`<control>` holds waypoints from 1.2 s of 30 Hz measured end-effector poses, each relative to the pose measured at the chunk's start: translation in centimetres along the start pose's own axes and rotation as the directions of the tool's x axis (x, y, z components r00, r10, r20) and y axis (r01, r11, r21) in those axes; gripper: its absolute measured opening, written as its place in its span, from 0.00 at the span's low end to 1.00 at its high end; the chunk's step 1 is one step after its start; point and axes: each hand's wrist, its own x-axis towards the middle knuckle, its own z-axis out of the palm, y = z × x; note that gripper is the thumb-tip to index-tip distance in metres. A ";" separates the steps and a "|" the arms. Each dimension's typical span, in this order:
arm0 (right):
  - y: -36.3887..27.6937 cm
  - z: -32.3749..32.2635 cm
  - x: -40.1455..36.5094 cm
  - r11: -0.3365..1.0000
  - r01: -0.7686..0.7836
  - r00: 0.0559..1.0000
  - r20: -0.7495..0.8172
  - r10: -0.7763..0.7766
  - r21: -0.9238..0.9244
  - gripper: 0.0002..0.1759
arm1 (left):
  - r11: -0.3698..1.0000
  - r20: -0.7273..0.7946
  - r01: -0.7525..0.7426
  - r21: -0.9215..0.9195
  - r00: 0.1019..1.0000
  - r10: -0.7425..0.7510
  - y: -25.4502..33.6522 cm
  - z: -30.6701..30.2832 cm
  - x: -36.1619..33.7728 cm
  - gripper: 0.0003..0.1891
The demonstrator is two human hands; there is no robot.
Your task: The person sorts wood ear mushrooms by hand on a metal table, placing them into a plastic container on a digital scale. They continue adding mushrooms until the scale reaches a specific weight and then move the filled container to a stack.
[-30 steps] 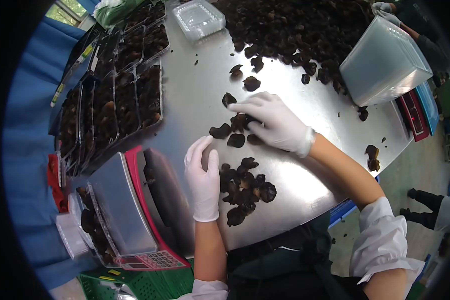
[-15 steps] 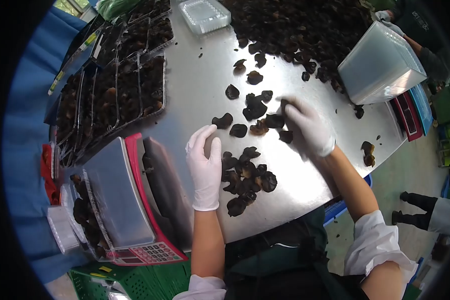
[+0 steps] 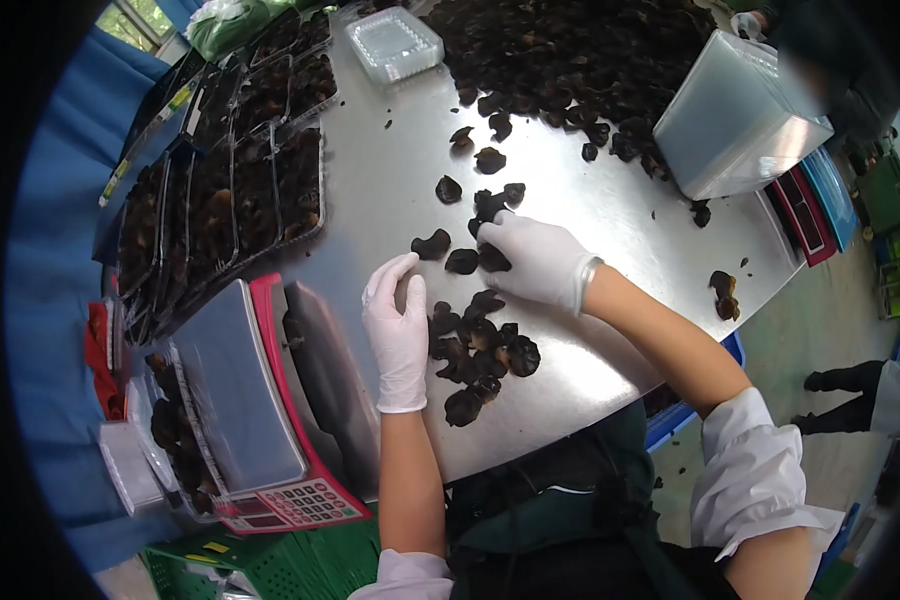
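Observation:
My left hand (image 3: 397, 335), in a white glove, rests over the steel table (image 3: 580, 365) with thumb and fingers apart and nothing between them. A single wood ear mushroom (image 3: 431, 245) lies by its fingertips, and a loose cluster of wood ear mushrooms (image 3: 483, 337) sits to its right. My right hand (image 3: 538, 262), also gloved, reaches in from the right with its fingers curled on dark wood ear mushrooms (image 3: 493, 259) at the middle of the table. Its palm and fingers partly hide these pieces.
A big heap of wood ears (image 3: 570, 60) covers the far side. Clear filled trays (image 3: 270, 190) stand at left, beside a pink-framed scale (image 3: 300, 500). Empty clear containers (image 3: 395, 45) lie at the back; a tall container stack (image 3: 730, 125) stands at right, near another person (image 3: 845, 100).
My right hand has moved left and slightly down onto the middle mushrooms, covering several of them. My left hand has stayed nearly in place. The whole view has shifted slightly.

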 end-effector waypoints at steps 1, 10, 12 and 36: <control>0.0 -0.3 0.1 1.000 -0.003 1.000 -0.003 0.003 0.001 0.15 | 1.000 0.002 -0.002 0.005 1.000 0.002 -0.1 0.0 0.0 0.13; 1.7 -7.7 -13.3 0.782 -0.047 0.774 -0.472 0.422 0.621 0.15 | 0.996 0.016 0.027 -0.080 1.000 -0.026 0.2 -0.3 -0.2 0.13; 2.8 -6.5 -19.6 0.817 -0.032 0.370 -0.752 0.545 0.576 0.15 | 0.997 0.024 0.030 -0.072 0.999 -0.029 0.3 -0.4 -0.3 0.13; 2.0 0.0 -15.8 0.924 0.038 0.610 -0.741 0.281 0.381 0.16 | 0.998 0.090 -0.053 0.040 0.995 0.049 -1.1 -0.4 0.0 0.15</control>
